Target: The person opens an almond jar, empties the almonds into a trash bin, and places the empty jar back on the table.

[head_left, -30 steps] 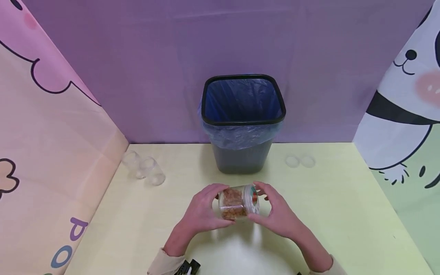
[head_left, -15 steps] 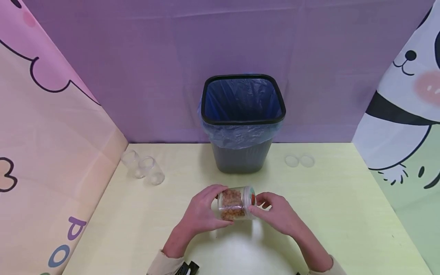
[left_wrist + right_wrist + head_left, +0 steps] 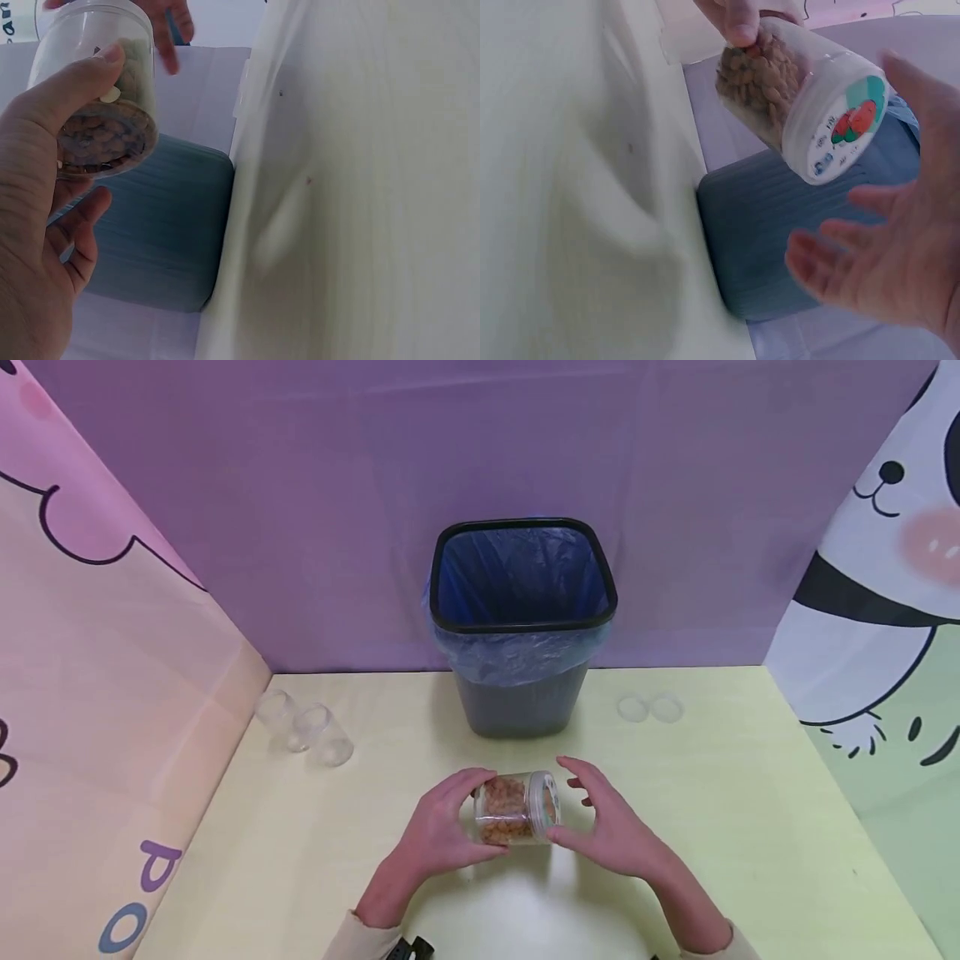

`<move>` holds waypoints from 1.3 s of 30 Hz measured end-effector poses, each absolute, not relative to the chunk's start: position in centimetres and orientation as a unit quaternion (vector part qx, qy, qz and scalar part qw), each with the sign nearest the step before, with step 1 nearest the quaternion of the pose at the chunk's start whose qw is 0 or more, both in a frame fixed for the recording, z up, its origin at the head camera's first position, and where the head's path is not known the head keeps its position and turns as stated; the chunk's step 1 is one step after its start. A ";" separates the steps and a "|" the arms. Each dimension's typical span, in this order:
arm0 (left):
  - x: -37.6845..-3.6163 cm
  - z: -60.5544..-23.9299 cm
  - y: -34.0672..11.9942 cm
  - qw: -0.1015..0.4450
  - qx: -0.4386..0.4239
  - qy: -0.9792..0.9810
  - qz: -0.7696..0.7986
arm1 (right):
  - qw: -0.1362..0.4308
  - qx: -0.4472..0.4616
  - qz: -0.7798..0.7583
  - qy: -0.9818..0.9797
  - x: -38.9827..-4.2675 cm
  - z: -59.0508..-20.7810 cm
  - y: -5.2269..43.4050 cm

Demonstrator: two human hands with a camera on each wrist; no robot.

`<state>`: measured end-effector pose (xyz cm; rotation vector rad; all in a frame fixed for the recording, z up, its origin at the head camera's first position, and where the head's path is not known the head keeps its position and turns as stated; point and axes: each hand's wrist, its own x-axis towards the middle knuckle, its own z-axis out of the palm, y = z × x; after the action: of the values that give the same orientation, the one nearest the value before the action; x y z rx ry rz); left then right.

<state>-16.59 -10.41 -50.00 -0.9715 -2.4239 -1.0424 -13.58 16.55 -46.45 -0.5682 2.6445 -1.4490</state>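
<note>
A: We log the jar lying on its side in the air, gripped by the left hand — thumb over the top of the clear wall, fingers curled beneath. From the left wrist view the jar's base faces that palm, and brown pellets fill the lower part.

B: Agreed. The lid points toward the right hand. We note a white cap with a red-and-green label on its face. In the right wrist view the right palm stands just beside the lid; fingers spread and relaxed, apart, not closed on anything. Whether the thumb grazes the rim we cannot tell.

A: Pose entry: both forearms come in from the near edge of the table, wrists roughly level, hands facing each other with the jar between them. The left wrist is bent a little inward.

B: Surroundings, relative to the hands: the bin with its blue liner stands straight beyond the jar, near but not touching. Two empty clear jars lie well off beyond the left hand, against the pink wall. Two round clear lids rest flat on the table beyond the right hand — apart from it.

A: Beige sleeves show at both wrists.
</note>
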 end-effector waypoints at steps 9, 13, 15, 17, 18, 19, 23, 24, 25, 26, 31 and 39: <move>-16.9 -50.1 -10.2 0.176 -0.355 -0.845 -0.358 | 0.057 -0.085 -0.414 0.904 -13.5 -46.2 15.6; -17.0 -50.3 -10.2 0.172 -0.353 -0.846 -0.361 | 0.042 -0.146 -0.433 0.888 -13.9 -46.5 16.0; -16.9 -50.4 -10.1 0.165 -0.350 -0.848 -0.363 | 0.036 -0.182 -0.446 0.875 -13.9 -46.8 16.4; -16.7 -50.7 -10.2 0.161 -0.347 -0.849 -0.364 | 0.035 -0.217 -0.455 0.863 -13.8 -47.0 16.7; -16.5 -50.8 -10.2 0.161 -0.347 -0.849 -0.365 | 0.037 -0.229 -0.457 0.859 -13.8 -47.1 16.8; -16.5 -50.9 -10.1 0.162 -0.348 -0.848 -0.365 | 0.037 -0.237 -0.457 0.856 -13.7 -47.1 16.9; -16.5 -51.2 -9.8 0.166 -0.350 -0.844 -0.370 | 0.047 -0.240 -0.467 0.850 -13.6 -47.0 17.1; -16.5 -51.2 -9.7 0.165 -0.352 -0.843 -0.372 | 0.054 -0.232 -0.471 0.849 -13.6 -47.0 17.1; -16.5 -51.3 -9.5 0.166 -0.353 -0.842 -0.374 | 0.059 -0.224 -0.472 0.851 -13.5 -46.9 17.0; -16.6 -51.3 -9.4 0.166 -0.354 -0.840 -0.376 | 0.065 -0.214 -0.475 0.851 -13.5 -46.8 17.0; -16.5 -51.4 -9.2 0.171 -0.360 -0.835 -0.380 | 0.070 -0.158 -0.448 0.877 -13.1 -46.7 16.8; -16.4 -51.0 -9.0 0.168 -0.353 -0.837 -0.383 | 0.077 -0.079 -0.400 0.910 -13.2 -46.1 16.4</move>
<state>-16.41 -9.04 -51.04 -1.0050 -2.3806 -1.0892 -13.15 16.38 -46.11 -0.2359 2.7260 -1.1975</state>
